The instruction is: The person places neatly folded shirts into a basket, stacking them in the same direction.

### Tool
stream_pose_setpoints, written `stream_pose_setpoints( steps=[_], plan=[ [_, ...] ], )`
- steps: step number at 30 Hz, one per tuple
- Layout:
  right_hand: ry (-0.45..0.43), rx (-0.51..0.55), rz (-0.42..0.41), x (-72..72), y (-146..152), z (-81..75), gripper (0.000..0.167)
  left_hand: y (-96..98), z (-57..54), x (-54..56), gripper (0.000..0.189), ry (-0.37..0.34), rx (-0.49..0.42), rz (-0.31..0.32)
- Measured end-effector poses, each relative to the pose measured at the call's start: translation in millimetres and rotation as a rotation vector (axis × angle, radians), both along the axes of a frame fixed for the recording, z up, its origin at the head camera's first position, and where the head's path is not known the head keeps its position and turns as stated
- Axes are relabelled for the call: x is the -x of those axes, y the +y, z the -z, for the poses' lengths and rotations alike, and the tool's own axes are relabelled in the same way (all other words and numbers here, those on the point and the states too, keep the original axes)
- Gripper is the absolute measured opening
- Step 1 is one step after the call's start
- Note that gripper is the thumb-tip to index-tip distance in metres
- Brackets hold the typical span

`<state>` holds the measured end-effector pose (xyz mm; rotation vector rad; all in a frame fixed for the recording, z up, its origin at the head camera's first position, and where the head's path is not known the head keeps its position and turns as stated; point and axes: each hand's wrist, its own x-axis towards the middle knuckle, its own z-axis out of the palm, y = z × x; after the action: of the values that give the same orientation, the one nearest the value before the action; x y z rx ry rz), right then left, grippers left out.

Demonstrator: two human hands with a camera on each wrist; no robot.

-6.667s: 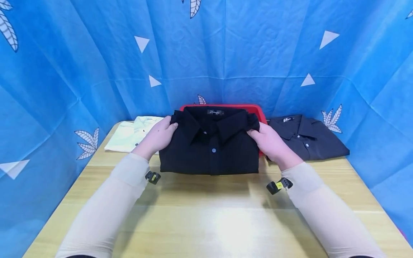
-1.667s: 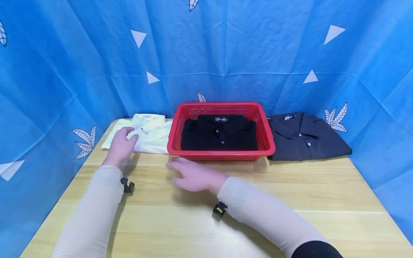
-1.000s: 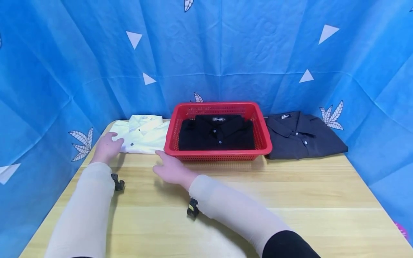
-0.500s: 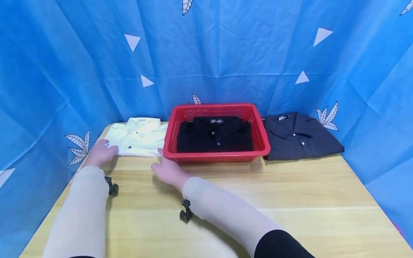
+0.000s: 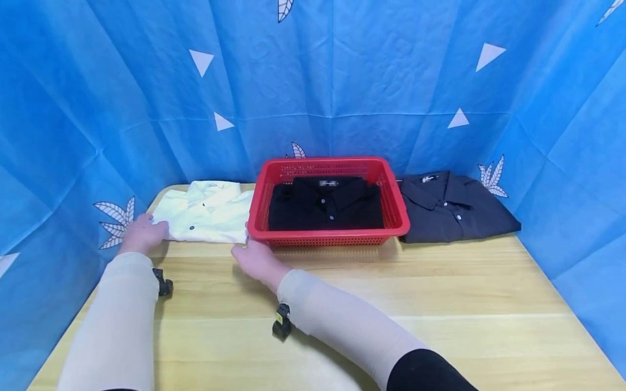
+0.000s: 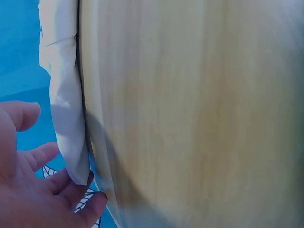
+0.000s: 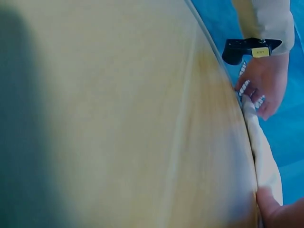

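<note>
A folded white shirt [image 5: 210, 217] lies at the back left of the table, collar to the rear. My left hand [image 5: 143, 234] is at its left edge. In the left wrist view the left hand's fingertips [image 6: 71, 190] touch the shirt's end [image 6: 71, 142], with the thumb held apart. My right hand [image 5: 259, 260] is at the shirt's right front corner, its fingertips partly hidden beside the red basket [image 5: 323, 235]. In the right wrist view only part of the right hand [image 7: 285, 213] shows, against the shirt's front edge [image 7: 266, 161].
Inside the basket lies a folded black shirt [image 5: 313, 214], collar to the back. A folded dark grey shirt [image 5: 455, 217] lies right of the basket. Blue curtains [image 5: 332, 81] stand close around the wooden table [image 5: 440, 293] at the back and sides.
The black shirt, earlier held up by both hands, now lies in the basket. Both hands have moved left to the white shirt, which has slid slightly left and towards me.
</note>
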<state>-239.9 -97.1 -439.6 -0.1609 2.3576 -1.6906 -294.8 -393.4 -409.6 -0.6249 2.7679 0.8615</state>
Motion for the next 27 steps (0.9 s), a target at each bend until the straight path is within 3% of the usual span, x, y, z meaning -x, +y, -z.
stream_pose_setpoints(
  steps=[5, 9, 16, 22, 24, 27],
  plan=[
    [-0.088, 0.000, 0.021, -2.3, 1, 0.7, 0.056, -8.4, 2.2, -0.3, 0.075, 0.030, 0.086, 0.036],
    [-0.135, 0.036, 0.059, -1.8, 1, 2.4, 0.040, -12.1, 3.3, -2.0, 0.075, 0.034, 0.111, 0.017],
    [-0.206, 0.176, 0.086, -1.6, 1, 2.5, 0.067, -11.1, -4.2, -7.1, 0.079, -0.021, 0.148, -0.039],
    [-0.245, 0.280, 0.078, -2.7, 2, 4.4, 0.030, -19.3, -6.9, -9.8, 0.088, -0.074, 0.119, -0.106],
    [-0.245, 0.334, 0.065, -1.9, 2, 7.0, 0.031, -20.1, -8.8, -11.5, 0.090, -0.081, 0.118, -0.109],
    [-0.277, 0.439, 0.057, -0.9, 3, 10.3, 0.050, -19.1, -11.9, -14.4, 0.093, -0.094, 0.124, -0.118]
  ],
)
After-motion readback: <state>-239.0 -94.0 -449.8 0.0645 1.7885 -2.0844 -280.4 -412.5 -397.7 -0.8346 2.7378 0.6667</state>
